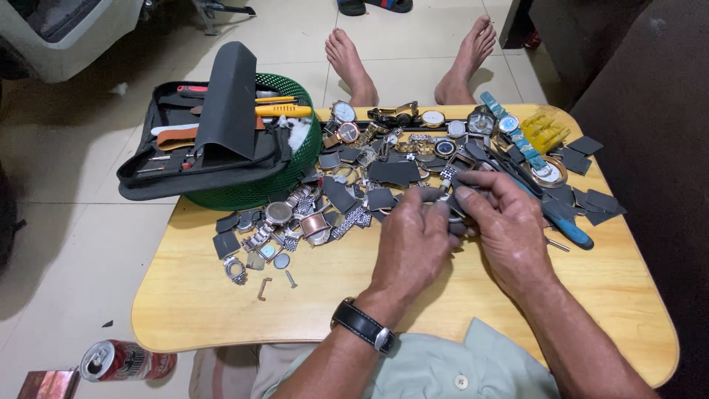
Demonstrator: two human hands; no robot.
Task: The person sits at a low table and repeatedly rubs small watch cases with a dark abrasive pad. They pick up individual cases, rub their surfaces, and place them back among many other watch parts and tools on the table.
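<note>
Pinching a small watch part [448,209] between both my hands [413,240] [506,222], steadying it near the green basket [255,188], above the worktop [413,295]

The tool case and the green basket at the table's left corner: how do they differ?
The tool case is black, soft and flat, zipped open with its flap raised; the green basket is round, rigid mesh. The tool case lies on top, overhanging the table; the green basket sits under it. Both hold tools.
</note>
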